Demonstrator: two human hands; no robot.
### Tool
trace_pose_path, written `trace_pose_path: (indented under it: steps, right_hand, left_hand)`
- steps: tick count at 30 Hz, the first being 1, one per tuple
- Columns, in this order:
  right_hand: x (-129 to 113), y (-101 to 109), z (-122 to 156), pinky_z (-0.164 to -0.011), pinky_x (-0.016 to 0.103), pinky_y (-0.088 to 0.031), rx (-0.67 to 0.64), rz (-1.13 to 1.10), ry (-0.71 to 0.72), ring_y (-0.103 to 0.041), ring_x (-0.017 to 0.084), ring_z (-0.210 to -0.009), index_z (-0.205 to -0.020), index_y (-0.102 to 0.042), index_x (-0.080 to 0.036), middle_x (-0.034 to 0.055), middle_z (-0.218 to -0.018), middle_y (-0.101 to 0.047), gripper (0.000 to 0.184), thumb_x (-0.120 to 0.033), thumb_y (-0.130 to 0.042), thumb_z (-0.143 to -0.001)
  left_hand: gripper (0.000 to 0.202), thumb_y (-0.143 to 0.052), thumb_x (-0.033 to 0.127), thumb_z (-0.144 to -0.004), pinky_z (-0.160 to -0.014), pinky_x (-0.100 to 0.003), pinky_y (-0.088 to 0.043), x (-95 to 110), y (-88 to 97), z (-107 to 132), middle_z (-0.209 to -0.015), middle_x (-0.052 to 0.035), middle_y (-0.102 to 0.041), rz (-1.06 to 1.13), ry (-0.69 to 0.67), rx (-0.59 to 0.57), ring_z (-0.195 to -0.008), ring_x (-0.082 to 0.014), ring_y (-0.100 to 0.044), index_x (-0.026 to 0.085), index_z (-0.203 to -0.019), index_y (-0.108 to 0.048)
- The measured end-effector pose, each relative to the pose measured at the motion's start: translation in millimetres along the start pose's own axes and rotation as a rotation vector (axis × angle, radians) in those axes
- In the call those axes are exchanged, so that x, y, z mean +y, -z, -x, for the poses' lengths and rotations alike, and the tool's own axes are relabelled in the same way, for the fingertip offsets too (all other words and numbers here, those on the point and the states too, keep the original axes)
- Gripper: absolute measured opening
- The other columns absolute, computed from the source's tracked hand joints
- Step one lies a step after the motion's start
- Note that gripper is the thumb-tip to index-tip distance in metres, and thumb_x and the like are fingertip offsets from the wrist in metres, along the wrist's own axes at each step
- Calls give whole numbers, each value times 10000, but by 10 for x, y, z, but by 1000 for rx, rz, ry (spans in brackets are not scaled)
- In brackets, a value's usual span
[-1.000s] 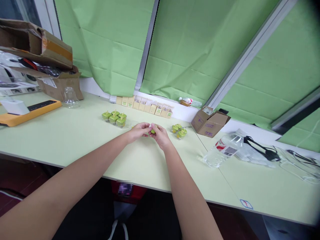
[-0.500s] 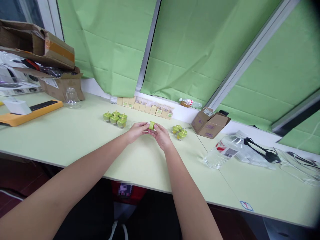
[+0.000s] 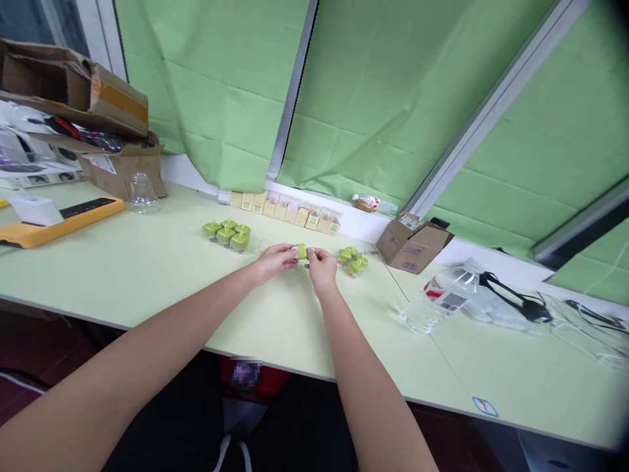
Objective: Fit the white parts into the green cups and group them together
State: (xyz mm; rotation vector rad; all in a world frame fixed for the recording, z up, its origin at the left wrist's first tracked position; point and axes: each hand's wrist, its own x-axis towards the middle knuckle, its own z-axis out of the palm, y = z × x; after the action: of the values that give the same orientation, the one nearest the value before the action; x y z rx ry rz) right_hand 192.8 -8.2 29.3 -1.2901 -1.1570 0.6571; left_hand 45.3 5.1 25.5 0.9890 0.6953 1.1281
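On the table point(image 3: 147, 275), left hand point(image 3: 273, 259) and right hand point(image 3: 322, 267) pinch one green piece point(image 3: 301, 251).

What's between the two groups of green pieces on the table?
Head view: the left hand and right hand, pinching one green piece, sit between the left group and right group.

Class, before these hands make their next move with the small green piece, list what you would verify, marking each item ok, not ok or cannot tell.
1. The small green piece is pinched between the left hand and the right hand: ok.
2. The piece is lifted off the table: cannot tell.
3. The green pieces on the left are grouped, apart from both hands: ok.
4. The small boxes stand in a row by the wall: ok.
5. The bottle is upright: not ok, it lies on its side.
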Motion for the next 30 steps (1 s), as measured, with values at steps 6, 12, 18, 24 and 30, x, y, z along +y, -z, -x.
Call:
trace_pose_path:
  steps: [6, 12, 18, 24, 30]
  right_hand:
    - [84, 1, -33, -686, 310, -526, 8, 205, 137, -617, 183, -728, -862, -669, -171, 54, -808, -696, 292, -427, -533, -828]
    - [88, 30, -62, -692, 309, -514, 58, 189, 115, -613, 181, -716, -868, -676, -178, 43, -794, -687, 325, -463, -526, -831]
    - [86, 35, -62, -653, 299, -495, 68, 195, 80, -618, 187, -691, -871, -682, -179, 46, -780, -689, 327, -468, -538, -817]
    - [95, 30, -61, -631, 291, -470, 69, 201, 73, -604, 183, -660, -853, -683, -187, 36, -751, -676, 326, -477, -543, -810]
    - [49, 38, -38, -655, 292, -454, 69, 208, 85, -599, 189, -695, -841, -667, -184, 37, -752, -672, 321, -474, -530, -820]
  left_hand:
    - [348, -773, 295, -752, -936, -397, -520, -24, -13, -10, -1095, -128, -689, -106, -33, -55, -921, -196, -674, 127, -1038, -668]
    - [307, -600, 276, -853, -1063, -456, -427, 150, 243, -44, -1273, -110, -601, -963, -601, 215, -1202, -273, -537, 190, -1146, -633]
    - [362, -504, 369, -900, -1128, -515, -282, 201, 555, -88, -1430, -165, -480, -1563, -561, 393, -1334, -351, -396, 152, -1154, -641]
    - [420, -348, 391, -967, -1102, -508, -253, 149, 505, -74, -1103, -170, -677, -1671, -485, 226, -1088, -308, -584, 142, -1115, -652]
    - [532, -527, 520, -859, -1007, -380, -404, 153, 487, -50, -1277, -145, -601, -1530, -462, -40, -1198, -295, -544, 170, -1253, -594]
